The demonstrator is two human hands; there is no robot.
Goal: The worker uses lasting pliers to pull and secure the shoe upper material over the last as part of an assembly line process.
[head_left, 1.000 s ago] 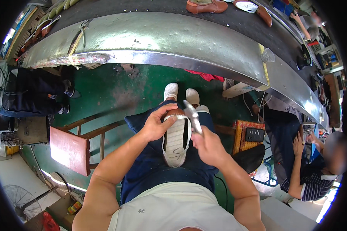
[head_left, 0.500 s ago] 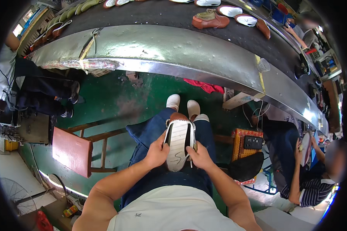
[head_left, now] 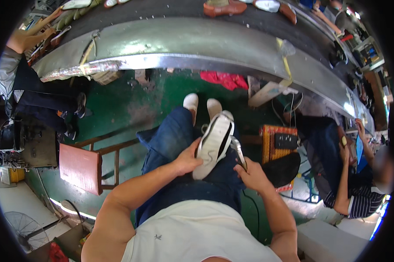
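Note:
An unfinished shoe (head_left: 211, 150) lies on my lap, its white underside facing up with a dark scrawled line on it. Dark gaps show along its right edge. My left hand (head_left: 189, 160) grips the shoe's left side, thumb on the white surface. In my right hand (head_left: 252, 174) is a shiny metal hand tool with a curved head (head_left: 237, 148); its exact kind is unclear. The tool's head is beside the shoe's right edge; whether it touches cannot be told. A dark cord (head_left: 254, 210) hangs below my right hand, and where it joins is hidden.
Ahead runs a dark conveyor (head_left: 162, 22) with a metal side, carrying shoes such as a brown one (head_left: 225, 8). A stool (head_left: 80, 168) stands left. To the right are an orange woven seat (head_left: 269, 148) with a black phone-like item and a seated co-worker (head_left: 358, 196). Another person (head_left: 13, 65) stands far left.
My right hand has left the shoe's edge and now holds the metal tool. The shoe has tilted, its far end toward the right. At far left a person's arms reach over the conveyor.

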